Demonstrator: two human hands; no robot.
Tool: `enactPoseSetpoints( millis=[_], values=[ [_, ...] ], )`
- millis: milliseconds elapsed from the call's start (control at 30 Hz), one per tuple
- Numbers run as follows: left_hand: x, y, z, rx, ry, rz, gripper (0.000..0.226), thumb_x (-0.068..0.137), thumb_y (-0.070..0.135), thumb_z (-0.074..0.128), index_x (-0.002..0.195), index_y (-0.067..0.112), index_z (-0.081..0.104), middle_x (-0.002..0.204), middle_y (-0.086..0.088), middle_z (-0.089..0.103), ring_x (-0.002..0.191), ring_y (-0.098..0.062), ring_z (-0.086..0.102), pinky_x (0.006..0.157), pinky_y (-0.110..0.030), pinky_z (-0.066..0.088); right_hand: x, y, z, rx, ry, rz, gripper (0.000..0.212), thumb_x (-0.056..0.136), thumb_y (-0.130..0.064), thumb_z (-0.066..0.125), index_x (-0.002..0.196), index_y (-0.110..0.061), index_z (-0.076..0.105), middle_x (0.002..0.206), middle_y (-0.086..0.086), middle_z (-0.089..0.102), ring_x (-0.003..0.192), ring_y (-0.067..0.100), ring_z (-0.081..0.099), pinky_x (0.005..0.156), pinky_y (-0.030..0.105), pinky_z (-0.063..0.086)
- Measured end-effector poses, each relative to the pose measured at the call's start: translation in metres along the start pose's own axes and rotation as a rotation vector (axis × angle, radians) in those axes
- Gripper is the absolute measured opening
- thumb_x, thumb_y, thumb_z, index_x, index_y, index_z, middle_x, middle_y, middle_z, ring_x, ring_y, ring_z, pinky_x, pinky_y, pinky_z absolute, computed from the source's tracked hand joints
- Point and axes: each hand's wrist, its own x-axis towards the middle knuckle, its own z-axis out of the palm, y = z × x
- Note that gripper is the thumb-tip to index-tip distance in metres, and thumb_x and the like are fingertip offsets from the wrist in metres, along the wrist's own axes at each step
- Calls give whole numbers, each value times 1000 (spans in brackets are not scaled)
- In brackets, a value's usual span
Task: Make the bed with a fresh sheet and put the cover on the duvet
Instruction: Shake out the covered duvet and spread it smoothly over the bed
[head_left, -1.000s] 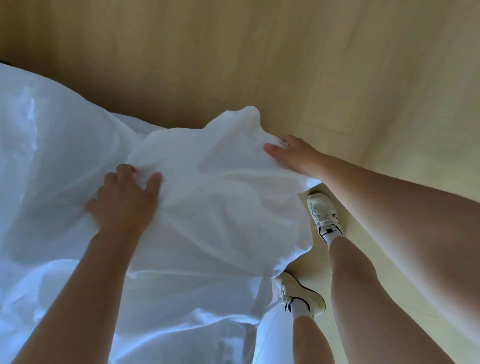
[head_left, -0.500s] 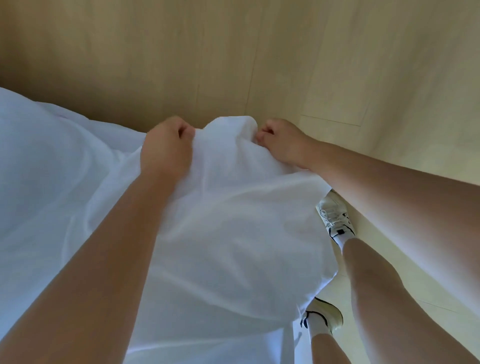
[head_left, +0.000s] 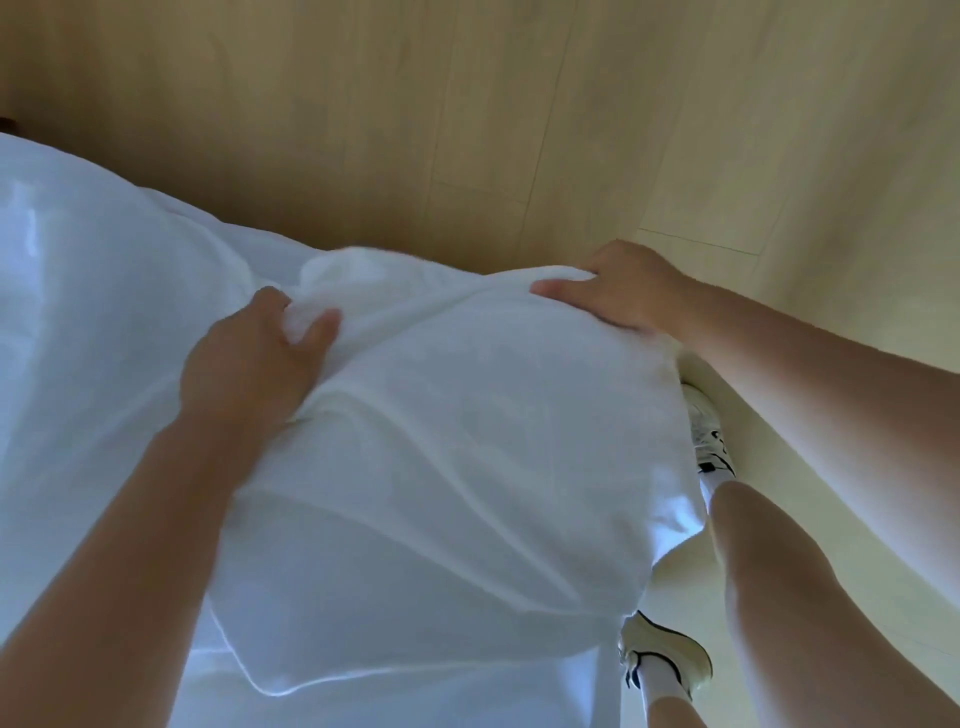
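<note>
White sneakers (head_left: 709, 441) stand on the wood floor (head_left: 519, 104) beside white bedding (head_left: 441, 441).

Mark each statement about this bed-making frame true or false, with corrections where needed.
1. The left hand grips a bunched fold of the thin white fabric sheet. True.
2. The right hand hangs free, clear of the sheet. False: it holds the sheet's far corner, with the thumb lying on top.
3. The floor is dark carpet. False: it is a pale wood-plank floor.
4. A white lace-up shoe with dark trim stands on the floor to the right of the sheet. True.
5. A pillow lies on the sheet between the hands. False: only rumpled fabric shows there.
</note>
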Motion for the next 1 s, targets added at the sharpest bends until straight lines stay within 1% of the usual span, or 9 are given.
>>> enactPoseSetpoints(
  millis=[67, 200, 433, 500, 600, 667, 733, 833, 1000],
  values=[
    [-13, 16, 9, 52, -59, 70, 68, 80, 67, 45, 123, 14, 47, 112, -13, 56, 105, -36, 53, 80, -42, 39, -23, 31, -6, 80, 108, 31, 62, 71, -68, 63, 50, -18, 32, 44, -8, 32, 45, 15, 33, 47, 29, 21],
    [-51, 37, 34, 148, -221, 243, 78, 79, 72, 25, 137, 23, 40, 135, -10, 46, 124, -33, 41, 103, -44, 28, -83, 94, 9, 247, 181, 266, 59, 73, -56, 71, 52, -15, 33, 51, 1, 29, 49, 17, 30, 50, 30, 22],
    [-149, -9, 43, 171, -121, 427, 80, 86, 71, 14, 144, 20, 35, 149, -3, 37, 140, -23, 25, 112, -44, 9, -207, 137, 78, 250, 327, 385, 58, 62, -66, 62, 39, -20, 37, 37, -7, 22, 41, 9, 21, 44, 28, 22],
    [-182, -25, 43, 142, -121, 445, 89, 79, 71, 7, 144, 18, 36, 151, -5, 35, 142, -24, 23, 112, -43, 8, -243, 142, 106, 217, 324, 407, 55, 66, -68, 57, 40, -24, 38, 40, -8, 28, 47, 12, 30, 47, 28, 25],
    [-234, -46, 58, 23, -14, 395, 80, 84, 62, 15, 145, 15, 35, 153, -7, 31, 144, -26, 21, 113, -43, 5, -242, 124, 142, 168, 251, 391, 35, 89, -53, 51, 82, -20, 61, 79, 4, 61, 75, 26, 51, 64, 32, 35],
    [-275, -64, 82, -71, 25, 338, 69, 90, 57, 31, 147, 18, 31, 155, -5, 26, 145, -25, 16, 113, -44, 2, -231, 109, 151, 63, 321, 397, 33, 94, -35, 50, 112, -7, 58, 108, 18, 61, 95, 35, 56, 75, 39, 42],
    [-324, -84, 113, -134, 77, 302, 64, 90, 49, 48, 144, 15, 39, 152, -8, 32, 143, -28, 22, 113, -49, 6, -236, 99, 152, -26, 431, 334, 32, 95, -25, 47, 119, -6, 56, 117, 22, 55, 110, 40, 52, 84, 45, 43],
    [-406, -112, 168, -229, 168, 206, 59, 84, 37, 65, 134, 10, 52, 142, -14, 46, 134, -36, 39, 106, -62, 23, -273, 86, 174, -32, 472, -23, 31, 77, -15, 41, 98, -1, 58, 90, 19, 54, 84, 30, 49, 72, 39, 39],
    [-543, -174, 271, -308, 35, -129, 71, 90, 43, 51, 150, 18, 22, 157, -6, 18, 146, -25, 10, 115, -49, -1, -361, 53, 263, -137, 450, -379, 45, 81, -5, 49, 124, 6, 44, 123, 21, 49, 116, 29, 43, 97, 39, 37]
  ],
)
